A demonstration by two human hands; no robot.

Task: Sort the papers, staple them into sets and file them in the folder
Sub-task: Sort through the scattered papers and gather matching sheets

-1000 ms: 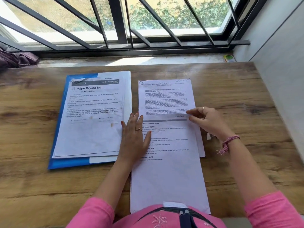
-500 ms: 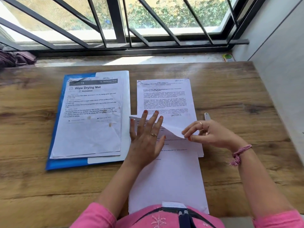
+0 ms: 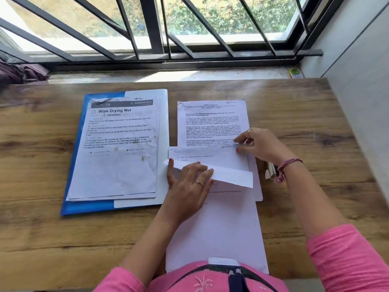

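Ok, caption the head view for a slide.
Left hand lifts a sheet while right hand pinches the page beneath.

table (image 3: 63, 239): you have wood-grain brown, knots showing, low sheen.
folder (image 3: 72, 182): blue, looks plastic, smooth, slight gloss.
worksheet (image 3: 117, 157): your top sheet on the folder is matt white paper, creased, brown stains.
printed page (image 3: 212, 123): matt white paper, flat.
folded sheet (image 3: 231, 175): thin white paper, matt.
window bars (image 3: 151, 28): dark metal, painted, dull.
sill (image 3: 168, 75): pale stone look, smooth.
sleeve (image 3: 347, 260): your pink cloth, soft weave.
wrist thread (image 3: 284, 167): pink, fibrous, frayed.
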